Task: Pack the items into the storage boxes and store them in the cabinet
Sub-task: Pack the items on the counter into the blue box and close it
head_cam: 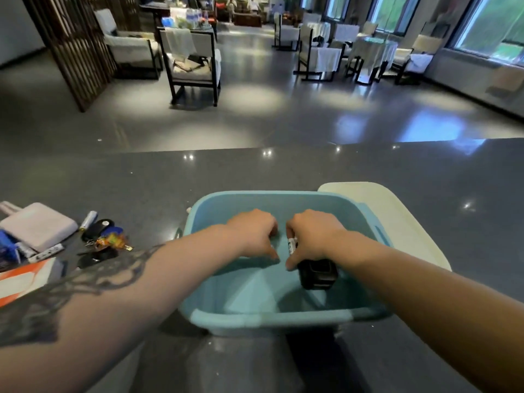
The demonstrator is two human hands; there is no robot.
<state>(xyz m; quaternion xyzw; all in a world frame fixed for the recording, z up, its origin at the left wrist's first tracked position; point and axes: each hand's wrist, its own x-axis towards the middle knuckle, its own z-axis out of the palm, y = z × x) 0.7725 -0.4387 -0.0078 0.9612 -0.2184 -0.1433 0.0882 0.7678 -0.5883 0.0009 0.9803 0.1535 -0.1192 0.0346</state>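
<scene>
1. Blue storage box (215, 319) sits open on the dark grey counter (312, 168), near the front edge, long axis roughly left-right. Cream lid (402, 222) lies just beside it at the right rear, partly behind the box wall.
2. Both hands are inside the box, knuckles up, fingers pointing down toward the floor of the box.
3. Right hand (312, 236): fingers curled around a small white-labelled tube (292, 245). Its long axis runs roughly upright, tilted slightly; only a short stretch shows below the fingers. Which end is the cap, can't tell.
4. Black blocky item (317, 275) lies in the box directly under the right hand. Thumb tip is at its left edge; whether it's touching, can't tell.
5. Left hand (255, 234): fingers curled in, tips close together near the box floor. Whether it has anything, can't tell.
6. Still on the counter left of the box, well apart from it: a pale pink pouch (37, 225), a small white cylinder (88, 219) lying diagonal, a black car key (97, 226) with colourful key fobs (112, 240), a white stick (45, 253) lying diagonal, an orange and white package (22, 282) at the left edge.
</scene>
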